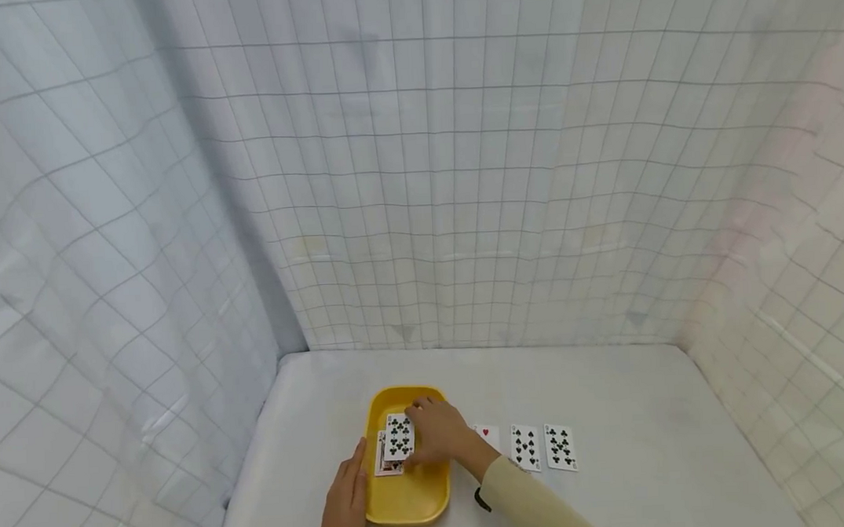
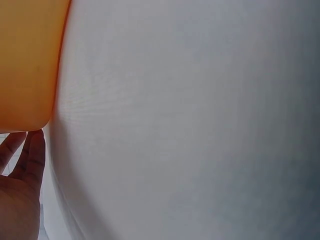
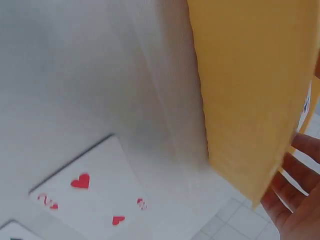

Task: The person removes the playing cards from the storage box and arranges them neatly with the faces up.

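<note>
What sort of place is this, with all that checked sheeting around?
Probably a small screened-off booth for tabletop work: white checked sheeting rises at the back and both sides of a white table, where a yellow tray and playing cards lie.

You are at a white-topped table inside a sheet-lined booth. A pale back sheet with a grid of dark lines spans the rear; a left sheet and a right sheet, similarly lined, flank you. You cannot tell whether it stands in a home, lab or office.
</note>
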`<state>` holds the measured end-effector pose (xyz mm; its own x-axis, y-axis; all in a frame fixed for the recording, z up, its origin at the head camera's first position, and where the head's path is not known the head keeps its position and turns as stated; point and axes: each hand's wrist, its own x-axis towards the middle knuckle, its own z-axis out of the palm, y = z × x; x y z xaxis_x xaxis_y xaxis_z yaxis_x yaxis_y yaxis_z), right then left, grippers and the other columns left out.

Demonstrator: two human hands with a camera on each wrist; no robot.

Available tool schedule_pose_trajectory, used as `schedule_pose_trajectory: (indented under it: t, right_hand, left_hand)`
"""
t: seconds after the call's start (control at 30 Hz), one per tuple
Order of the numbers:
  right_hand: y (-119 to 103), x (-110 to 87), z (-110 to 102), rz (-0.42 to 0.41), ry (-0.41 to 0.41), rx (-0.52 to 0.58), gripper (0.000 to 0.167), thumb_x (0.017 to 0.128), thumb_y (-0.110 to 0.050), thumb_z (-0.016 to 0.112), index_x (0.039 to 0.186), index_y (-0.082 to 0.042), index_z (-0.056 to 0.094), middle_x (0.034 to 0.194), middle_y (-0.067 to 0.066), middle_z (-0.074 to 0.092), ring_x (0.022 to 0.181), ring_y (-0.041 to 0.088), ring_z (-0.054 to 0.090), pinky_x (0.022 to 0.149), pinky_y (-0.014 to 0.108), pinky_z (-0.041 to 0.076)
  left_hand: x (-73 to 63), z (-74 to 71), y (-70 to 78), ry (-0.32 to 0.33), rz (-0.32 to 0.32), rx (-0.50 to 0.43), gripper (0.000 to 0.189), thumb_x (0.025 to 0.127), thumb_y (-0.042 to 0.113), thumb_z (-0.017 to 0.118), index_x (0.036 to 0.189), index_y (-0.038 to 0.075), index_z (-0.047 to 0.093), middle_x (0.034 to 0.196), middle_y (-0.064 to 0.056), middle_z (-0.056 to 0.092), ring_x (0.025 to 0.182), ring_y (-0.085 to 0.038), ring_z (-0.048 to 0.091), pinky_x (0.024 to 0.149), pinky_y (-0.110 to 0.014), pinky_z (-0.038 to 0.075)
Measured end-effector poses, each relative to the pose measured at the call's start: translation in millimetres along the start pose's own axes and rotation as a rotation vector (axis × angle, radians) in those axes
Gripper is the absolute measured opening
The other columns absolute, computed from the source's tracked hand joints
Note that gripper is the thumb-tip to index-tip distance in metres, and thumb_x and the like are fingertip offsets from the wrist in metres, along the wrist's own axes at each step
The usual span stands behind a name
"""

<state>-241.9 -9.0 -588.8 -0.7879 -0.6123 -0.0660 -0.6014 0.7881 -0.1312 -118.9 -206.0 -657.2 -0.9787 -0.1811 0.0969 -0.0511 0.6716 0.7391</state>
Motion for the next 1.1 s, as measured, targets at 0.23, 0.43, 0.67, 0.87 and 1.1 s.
schedule_pose_trajectory:
  t: [0.23, 0.43, 0.67, 0.87, 1.1]
  right_hand:
    - [39, -33.3, -33, 0.034, 0.095, 0.07, 0.088, 0.077, -0.063, 0.081, 0.148, -0.018, 0.054, 0.149, 0.005, 0.053, 0.137, 0.026, 0.05, 0.112, 0.046, 0.048]
    - [91, -66.0, -44, 0.109, 0.167, 0.096, 0.093, 0.076, -0.061, 0.084, 0.149, -0.014, 0.054, 0.149, 0.009, 0.054, 0.138, 0.031, 0.05, 0.112, 0.052, 0.047]
    - [148, -106.7, -42, 0.241, 0.192, 0.115, 0.091, 0.074, -0.056, 0.088, 0.146, -0.011, 0.056, 0.147, 0.012, 0.056, 0.138, 0.037, 0.05, 0.111, 0.057, 0.047]
    - [187, -141.3, -36, 0.297, 0.141, 0.169, 0.09, 0.074, -0.047, 0.091, 0.146, -0.008, 0.056, 0.148, 0.016, 0.055, 0.138, 0.041, 0.049, 0.111, 0.062, 0.044]
    - [221, -180.7, -28, 0.356, 0.042, 0.257, 0.088, 0.073, -0.034, 0.093, 0.146, -0.004, 0.054, 0.15, 0.02, 0.053, 0.139, 0.045, 0.047, 0.11, 0.064, 0.045]
  left_hand:
    - [-1.5, -0.9, 2.1, 0.0, 0.015, 0.003, 0.048, 0.113, 0.028, 0.038, 0.161, 0.021, 0.037, 0.128, -0.01, 0.062, 0.119, -0.029, 0.064, 0.105, -0.054, 0.052]
    - [-0.2, -3.4, 2.5, -0.012, 0.026, 0.003, 0.049, 0.114, 0.029, 0.036, 0.162, 0.02, 0.036, 0.13, -0.011, 0.062, 0.123, -0.031, 0.063, 0.107, -0.054, 0.051]
    - [1.4, -3.7, 0.3, 0.017, 0.075, 0.025, 0.048, 0.113, 0.025, 0.039, 0.16, 0.016, 0.039, 0.126, -0.011, 0.063, 0.117, -0.03, 0.065, 0.103, -0.054, 0.053]
    - [2.0, -7.0, -1.7, -0.005, 0.064, 0.019, 0.049, 0.114, 0.027, 0.036, 0.162, 0.017, 0.035, 0.131, -0.015, 0.061, 0.123, -0.036, 0.062, 0.107, -0.057, 0.05]
    - [3.5, -5.0, -0.3, -0.023, 0.081, 0.009, 0.05, 0.114, 0.03, 0.034, 0.162, 0.016, 0.034, 0.131, -0.014, 0.061, 0.122, -0.033, 0.063, 0.105, -0.056, 0.051]
